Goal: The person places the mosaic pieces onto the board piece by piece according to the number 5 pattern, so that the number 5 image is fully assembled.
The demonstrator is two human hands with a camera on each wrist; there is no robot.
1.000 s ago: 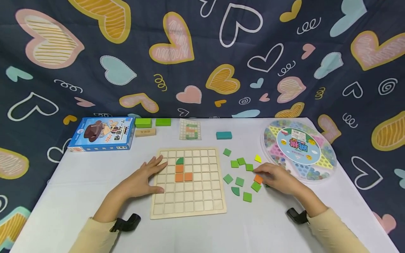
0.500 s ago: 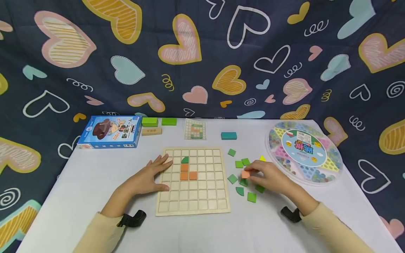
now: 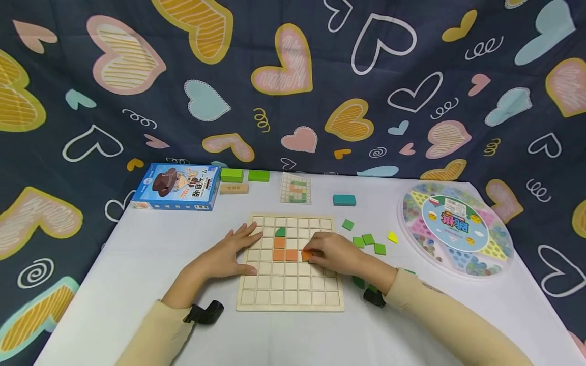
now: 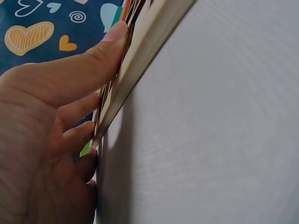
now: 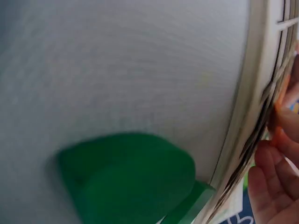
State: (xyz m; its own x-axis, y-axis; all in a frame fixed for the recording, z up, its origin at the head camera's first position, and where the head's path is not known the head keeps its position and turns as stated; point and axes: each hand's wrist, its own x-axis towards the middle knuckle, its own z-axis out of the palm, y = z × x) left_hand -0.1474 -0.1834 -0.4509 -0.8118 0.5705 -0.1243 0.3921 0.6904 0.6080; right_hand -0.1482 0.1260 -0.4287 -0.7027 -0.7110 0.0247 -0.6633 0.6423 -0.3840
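A pale wooden grid board [image 3: 270, 300] lies on the white table. My left hand [image 3: 222, 260] rests along its left edge, thumb and fingers spread; the left wrist view shows the thumb [image 4: 88, 65] on the board's rim. Over the right half of the grid, my right hand [image 3: 339, 254] pinches an orange square tile [image 3: 306, 255] by thumb and fingertips. Whether that tile touches the board I cannot tell. Left of it on the grid sit several orange square tiles [image 3: 279, 243] in an L, topped by a green quarter-round tile [image 3: 280, 232].
Right of the board lie loose green square tiles [image 3: 368, 239] and a yellow tile [image 3: 392, 237], some hidden by the right arm. Behind stand a pattern card [image 3: 296, 189], a teal block [image 3: 344, 200], green blocks [image 3: 232, 175] and a blue box [image 3: 176, 187]. A round marble-game case [image 3: 455, 229] lies far right.
My right hand picked up the orange tile from the loose tiles and carried it left over the board. My left hand stays at the board's edge. The head view has turned slightly.
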